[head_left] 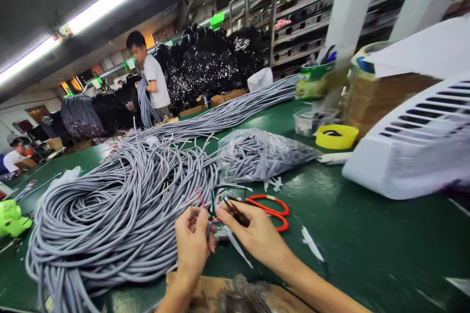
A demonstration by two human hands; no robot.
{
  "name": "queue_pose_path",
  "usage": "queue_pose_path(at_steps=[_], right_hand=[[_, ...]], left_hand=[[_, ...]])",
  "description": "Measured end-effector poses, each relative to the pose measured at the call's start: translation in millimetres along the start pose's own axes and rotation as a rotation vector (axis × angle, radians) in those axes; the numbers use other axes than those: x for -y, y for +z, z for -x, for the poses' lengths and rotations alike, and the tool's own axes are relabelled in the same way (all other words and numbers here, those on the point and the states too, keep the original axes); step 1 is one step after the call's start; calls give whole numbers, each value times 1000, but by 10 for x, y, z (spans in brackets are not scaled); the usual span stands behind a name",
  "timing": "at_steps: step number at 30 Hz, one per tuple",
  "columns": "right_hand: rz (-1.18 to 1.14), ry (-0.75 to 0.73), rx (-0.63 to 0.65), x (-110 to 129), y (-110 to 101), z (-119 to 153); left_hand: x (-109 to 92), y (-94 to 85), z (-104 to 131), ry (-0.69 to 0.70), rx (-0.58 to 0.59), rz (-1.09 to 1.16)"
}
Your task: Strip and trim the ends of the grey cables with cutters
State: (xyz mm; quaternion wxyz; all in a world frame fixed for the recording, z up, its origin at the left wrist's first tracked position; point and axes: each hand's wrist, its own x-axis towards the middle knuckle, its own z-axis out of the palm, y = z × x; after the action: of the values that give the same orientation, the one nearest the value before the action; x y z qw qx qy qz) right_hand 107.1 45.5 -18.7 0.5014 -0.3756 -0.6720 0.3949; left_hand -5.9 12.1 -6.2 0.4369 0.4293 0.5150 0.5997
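My left hand point(193, 234) is closed in a pinch on the end of a grey cable point(209, 229). Thin red wires point(200, 198) fan out above its fingertips, with green and black ones beside them. My right hand point(253, 234) is curled close by, its thumb and fingers at the same wires. Across its palm lies a slim dark tool point(238, 214), whose exact kind I cannot make out. Just beyond that hand are red-handled scissors point(271, 210), their blades hidden. A large coil of grey cables point(121, 215) spreads to the left of both hands.
Behind my hands lies a clear plastic bag point(264, 154) of short grey cable pieces. A yellow tape roll point(337, 137), a green tin point(315, 80) and a white slotted housing point(414, 142) stand right on the green table point(367, 244). A person point(154, 78) holds cables farther back.
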Motion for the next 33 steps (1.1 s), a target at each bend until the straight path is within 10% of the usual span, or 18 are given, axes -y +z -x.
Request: queue_pose_path(at_steps=[11, 25, 33], right_hand=[[-78, -17, 37, -52, -32, 4], [-27, -10, 93, -134, 11, 72], [-59, 43, 91, -27, -64, -10]], left_hand=[[-79, -70, -23, -233, 149, 267], [74, -79, -83, -127, -89, 275], [13, -35, 1, -108, 89, 47]])
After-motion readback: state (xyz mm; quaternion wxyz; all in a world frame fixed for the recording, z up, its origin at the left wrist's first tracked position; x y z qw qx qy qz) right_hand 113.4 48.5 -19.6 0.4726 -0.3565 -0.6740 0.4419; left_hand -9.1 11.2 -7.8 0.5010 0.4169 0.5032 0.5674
